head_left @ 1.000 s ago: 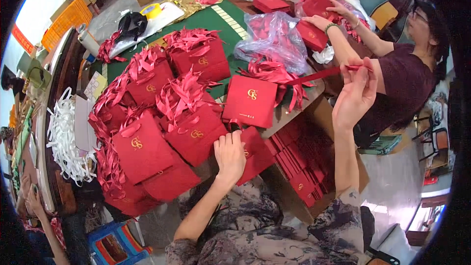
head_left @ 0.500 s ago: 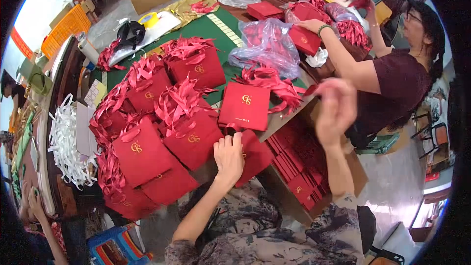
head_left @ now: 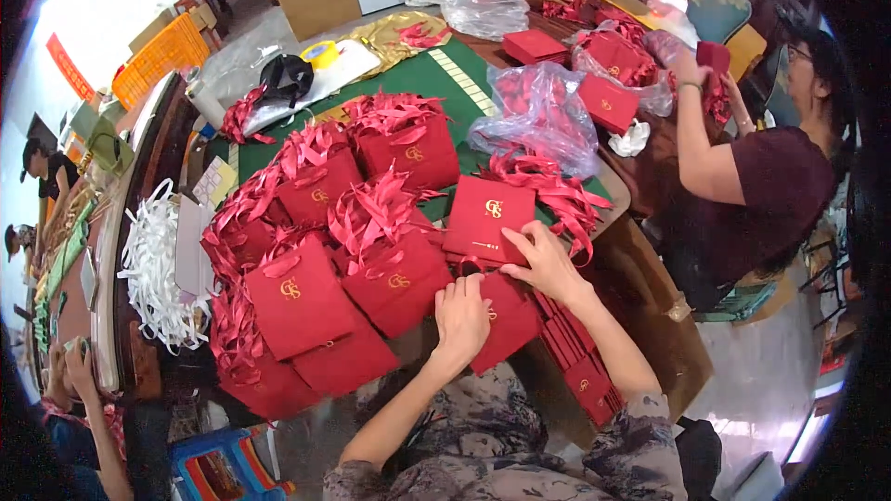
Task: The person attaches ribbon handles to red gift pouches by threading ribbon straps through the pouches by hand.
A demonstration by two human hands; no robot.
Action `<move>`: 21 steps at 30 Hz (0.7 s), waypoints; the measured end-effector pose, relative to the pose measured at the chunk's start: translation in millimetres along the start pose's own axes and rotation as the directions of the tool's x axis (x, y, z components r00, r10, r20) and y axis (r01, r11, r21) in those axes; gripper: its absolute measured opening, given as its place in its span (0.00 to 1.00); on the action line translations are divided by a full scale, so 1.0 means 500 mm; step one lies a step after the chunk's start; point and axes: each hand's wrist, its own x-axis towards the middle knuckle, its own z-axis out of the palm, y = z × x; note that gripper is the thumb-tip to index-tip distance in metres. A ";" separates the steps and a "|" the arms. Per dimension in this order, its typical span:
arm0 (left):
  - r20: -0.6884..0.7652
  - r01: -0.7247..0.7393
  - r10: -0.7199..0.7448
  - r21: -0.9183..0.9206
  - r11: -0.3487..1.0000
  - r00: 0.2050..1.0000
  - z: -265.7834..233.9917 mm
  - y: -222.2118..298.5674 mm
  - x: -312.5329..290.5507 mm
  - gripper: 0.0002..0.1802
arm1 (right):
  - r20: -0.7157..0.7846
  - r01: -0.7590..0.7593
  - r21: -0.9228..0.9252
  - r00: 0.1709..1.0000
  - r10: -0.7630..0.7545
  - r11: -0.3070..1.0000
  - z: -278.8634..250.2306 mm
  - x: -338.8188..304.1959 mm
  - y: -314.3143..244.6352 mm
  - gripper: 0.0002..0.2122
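My left hand (head_left: 462, 318) is closed on the top edge of a small red gift bag (head_left: 509, 327) with a gold emblem. A dark ribbon loop shows beside its fingertips. My right hand (head_left: 549, 264) has its thumb and fingers apart at that bag's top right corner. Its fingertips reach the lower right edge of another red gift bag (head_left: 490, 215), which lies flat just beyond. Loose red ribbons (head_left: 557, 195) lie to the right of that one. At my left are piled several red gift bags (head_left: 302, 301) with ribbon handles bunched on top.
Below the table's right edge, a cardboard box (head_left: 664, 343) holds a row of flat red bags (head_left: 589, 376). A clear plastic bag (head_left: 534, 116) of red ribbons lies beyond. White strips (head_left: 158, 269) fill a box at left. A co-worker (head_left: 761, 167) handles red items at right.
My right hand has come down and left from the air to the bag beside my left hand. My left hand keeps its hold. The co-worker's hands have come together around a red item.
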 end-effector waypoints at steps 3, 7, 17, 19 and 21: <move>0.010 0.012 -0.012 0.002 1.000 1.000 0.003 0.004 0.009 0.24 | 0.036 0.009 0.029 0.999 -0.010 1.000 -0.008 0.001 0.016 0.30; 0.008 -0.013 0.013 0.007 1.000 1.000 -0.004 0.005 0.004 0.23 | 0.075 0.011 0.121 0.997 -0.020 0.993 -0.028 -0.004 0.027 0.32; 0.029 -0.023 0.025 -0.057 0.998 0.999 0.000 0.020 0.014 0.23 | 0.034 -0.013 0.102 0.999 0.009 0.995 -0.002 0.008 0.073 0.32; 0.049 -0.012 0.017 -0.107 0.994 0.999 -0.001 0.014 0.018 0.23 | 0.037 -0.079 0.124 0.996 0.075 0.989 -0.011 0.005 0.063 0.32; 0.088 0.041 -0.025 -0.184 0.982 0.996 -0.003 0.010 0.021 0.22 | -0.007 -0.103 0.138 0.994 0.105 0.985 -0.026 -0.005 0.044 0.27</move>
